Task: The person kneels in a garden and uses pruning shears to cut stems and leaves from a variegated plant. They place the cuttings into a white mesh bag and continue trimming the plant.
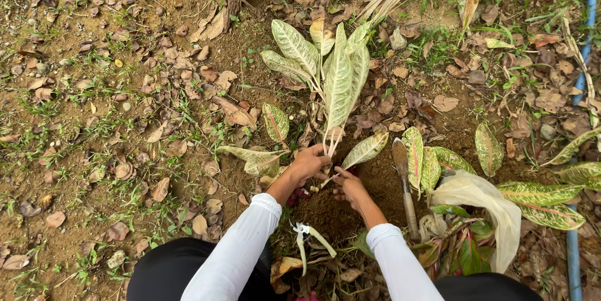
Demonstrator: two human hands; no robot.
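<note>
A pale green variegated plant (pixel 335 72) stands upright in dark soil, its white stems meeting the ground between my hands. My left hand (pixel 308 162) is closed around the base of the stems. My right hand (pixel 348 187) presses its fingers into the loose soil (pixel 375 179) beside the stem base. Both arms wear white sleeves. A hand trowel (pixel 405 191) with a wooden handle stands stuck in the earth just right of my right hand.
More variegated plants (pixel 551 204) with a pale bag (pixel 482 197) lie at the right. White-handled pruners (pixel 307 238) lie near my knees. A blue pipe (pixel 579 97) runs along the right edge. Dry leaves and sparse grass cover the ground to the left.
</note>
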